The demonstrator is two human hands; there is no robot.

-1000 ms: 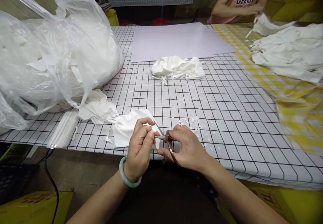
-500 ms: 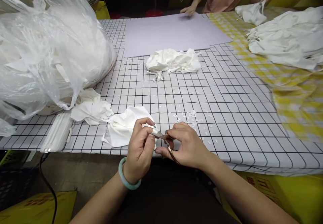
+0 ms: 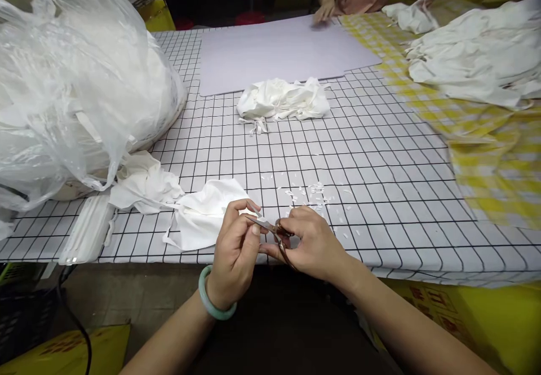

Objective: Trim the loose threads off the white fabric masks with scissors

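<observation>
My left hand (image 3: 234, 251) is closed in a pinch on the edge of a white cloth piece (image 3: 203, 223), which spreads over the table to its left. In my right hand (image 3: 315, 242) are small scissors (image 3: 276, 234), with fingers and thumb at the handle loops. Their blades point left and lie at the left fingertips, close to the pinched white edge. Whether the blades touch the cloth is hidden by the fingers. Tiny white clippings (image 3: 315, 192) lie scattered on the table just beyond my right hand.
A big clear plastic bag (image 3: 97, 82) of white items stands left, beside a white power strip (image 3: 87, 228). White cloth bundles lie mid-table (image 3: 283, 100) and at right (image 3: 477, 53). A lilac board (image 3: 270, 53) lies far across, near a co-worker's hand (image 3: 325, 11).
My view has shifted slightly, moving the table things left in the picture. The scissor blades look a little more spread at my left fingertips. A co-worker's other hand now grips a white cloth.
</observation>
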